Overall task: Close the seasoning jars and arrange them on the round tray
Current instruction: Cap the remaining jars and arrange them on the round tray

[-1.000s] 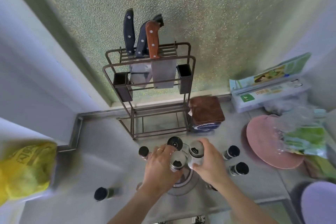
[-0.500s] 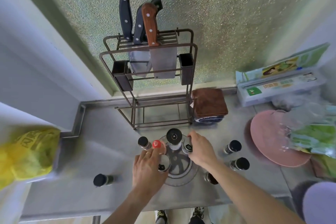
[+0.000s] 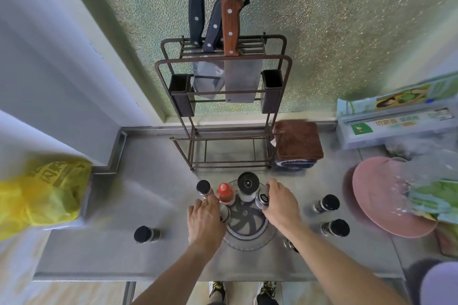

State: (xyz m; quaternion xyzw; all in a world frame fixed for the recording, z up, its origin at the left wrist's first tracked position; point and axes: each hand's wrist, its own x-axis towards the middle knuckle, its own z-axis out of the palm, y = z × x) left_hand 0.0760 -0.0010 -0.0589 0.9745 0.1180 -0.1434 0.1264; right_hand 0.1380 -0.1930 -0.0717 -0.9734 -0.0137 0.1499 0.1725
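Observation:
The round tray point(image 3: 247, 224) sits on the steel counter near its front edge. On its far rim stand a tall black-capped grinder point(image 3: 247, 184) and a red-capped bottle point(image 3: 225, 192). My right hand point(image 3: 281, 202) is wrapped around a shaker jar with a holed black top point(image 3: 263, 198) at the tray's right rim. My left hand point(image 3: 204, 218) grips a clear jar point(image 3: 223, 212) at the tray's left rim, mostly hidden by the fingers. Loose black-capped jars stand around: one beside the red bottle point(image 3: 203, 188), one far left point(image 3: 145, 234), two on the right point(image 3: 326, 203) point(image 3: 335, 228).
A brown wire knife rack point(image 3: 223, 96) with knives stands behind the tray. A folded brown cloth point(image 3: 297, 141) lies to its right. A pink plate point(image 3: 381, 195) and plastic bags are at the right, a yellow bag point(image 3: 42, 193) at the left. Another jar point(image 3: 290, 245) peeks under my right forearm.
Both hands came down from mid-air and set their jars on the tray's rim, one each side. The red-capped bottle is now uncovered. The camera tilted up slightly.

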